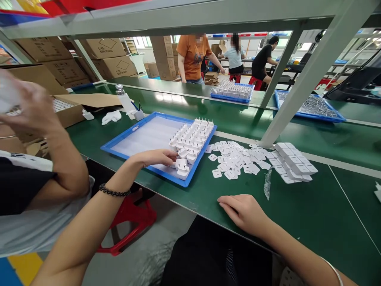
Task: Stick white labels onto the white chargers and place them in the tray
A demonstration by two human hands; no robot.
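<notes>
My left hand (159,157) reaches over the near edge of a blue-rimmed tray (186,182). Its fingers are closed in a pinch against a white plug (181,163) at the near end of the rows. More white plugs (193,137) with metal pins pointing up stand packed along the tray's right side; the white sheet lining shows on the left. My right hand (244,210) rests on the green table near its front edge, holding nothing, its fingers stretched out. Beyond it lies a loose pile of small white square plates (233,159).
Stacked white blocks (294,163) and a clear plastic scrap (268,184) lie right of the pile. A metal post (285,87) rises behind. At left, a co-worker's raised hand (32,103) is near an open carton (70,115). Another plug tray (232,95) stands farther back.
</notes>
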